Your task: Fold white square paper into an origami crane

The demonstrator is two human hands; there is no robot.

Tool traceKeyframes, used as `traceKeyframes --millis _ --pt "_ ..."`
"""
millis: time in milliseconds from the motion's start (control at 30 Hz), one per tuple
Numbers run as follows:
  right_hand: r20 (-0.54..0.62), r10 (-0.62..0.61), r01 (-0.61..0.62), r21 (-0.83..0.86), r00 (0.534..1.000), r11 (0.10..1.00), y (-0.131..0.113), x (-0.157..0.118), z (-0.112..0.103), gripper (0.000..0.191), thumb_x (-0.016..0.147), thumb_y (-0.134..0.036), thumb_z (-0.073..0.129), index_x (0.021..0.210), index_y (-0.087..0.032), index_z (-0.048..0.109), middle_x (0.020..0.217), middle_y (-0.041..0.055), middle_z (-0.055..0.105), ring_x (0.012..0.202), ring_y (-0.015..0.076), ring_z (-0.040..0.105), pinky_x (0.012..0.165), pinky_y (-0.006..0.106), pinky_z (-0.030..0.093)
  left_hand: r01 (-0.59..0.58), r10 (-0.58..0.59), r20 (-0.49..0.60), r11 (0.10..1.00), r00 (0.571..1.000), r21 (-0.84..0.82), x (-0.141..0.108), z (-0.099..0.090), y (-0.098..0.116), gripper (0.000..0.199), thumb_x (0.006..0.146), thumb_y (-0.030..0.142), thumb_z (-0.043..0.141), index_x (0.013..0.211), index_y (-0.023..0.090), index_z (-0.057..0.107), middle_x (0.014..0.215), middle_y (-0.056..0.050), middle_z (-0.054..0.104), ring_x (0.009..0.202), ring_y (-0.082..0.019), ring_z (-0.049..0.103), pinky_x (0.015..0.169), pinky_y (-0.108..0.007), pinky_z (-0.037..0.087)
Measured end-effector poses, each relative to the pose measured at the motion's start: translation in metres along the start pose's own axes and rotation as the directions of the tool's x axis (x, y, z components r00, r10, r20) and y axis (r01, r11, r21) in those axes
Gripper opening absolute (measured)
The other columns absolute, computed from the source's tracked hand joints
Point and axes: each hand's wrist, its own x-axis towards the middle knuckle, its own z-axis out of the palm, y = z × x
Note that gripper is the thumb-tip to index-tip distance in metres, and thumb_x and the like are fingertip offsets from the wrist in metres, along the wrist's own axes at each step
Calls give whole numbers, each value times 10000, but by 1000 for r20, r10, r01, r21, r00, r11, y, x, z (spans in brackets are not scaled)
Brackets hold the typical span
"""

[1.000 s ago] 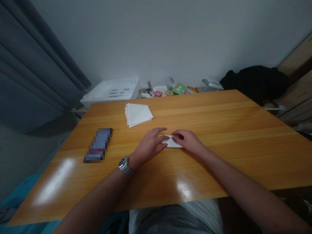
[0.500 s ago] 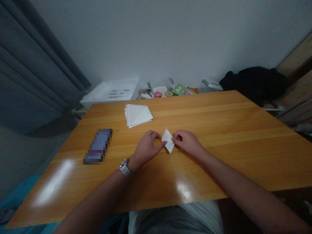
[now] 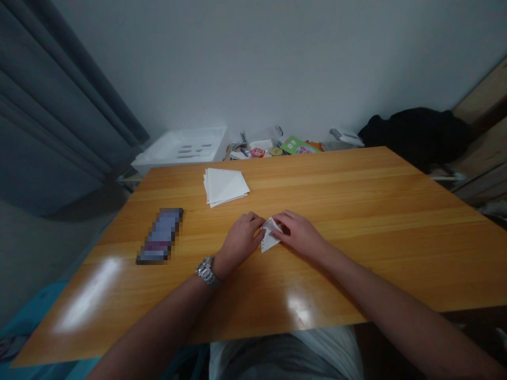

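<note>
A small folded sheet of white paper [image 3: 269,240] with punched holes along an edge is held between my two hands, just above or on the wooden table [image 3: 356,200]. My left hand [image 3: 242,237], with a metal watch [image 3: 207,271] at the wrist, pinches the paper's left side between thumb and fingers. On the other side, my right hand [image 3: 301,232] grips the paper with its thumb across the front and its fingers at the upper edge. Parts of the paper are covered by the fingers.
A stack of white hole-punched sheets [image 3: 226,187] lies beyond my left hand. The phone [image 3: 160,236] rests at the left. Behind the table's far edge are a white plastic tray [image 3: 182,145], a green booklet [image 3: 299,145] and a black cloth-like heap [image 3: 415,137].
The paper has turned from an upright diamond to a tilted triangle-like shape. My right hand has shifted slightly left, its thumb now farther over the paper.
</note>
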Motion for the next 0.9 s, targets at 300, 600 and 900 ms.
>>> traceKeyframes --millis 300,600,900 --pt "-28 135 -131 107 990 986 7 4 7 113 866 -160 636 767 -189 592 852 36 614 809 183 578 724 284 417 33 -35 -49 998 998 -51 0 3 4 183 956 331 575 973 177 672 1011 -94 625 961 -245 593 885 -381 494" --pt "-49 249 -196 478 967 856 3 3 14 132 858 -314 644 930 -205 624 856 6 661 763 174 596 695 278 451 144 -166 -57 951 985 -274 1 3 11 163 986 300 501 994 195 626 928 -54 695 842 -204 653 752 -313 499" --pt "-32 283 -222 539 959 812 -3 2 16 216 833 -374 684 959 -201 655 877 22 691 764 179 615 685 277 465 193 -259 -35 799 965 -570 6 6 11 159 933 333 598 934 183 651 896 -39 731 797 -171 684 725 -261 528"
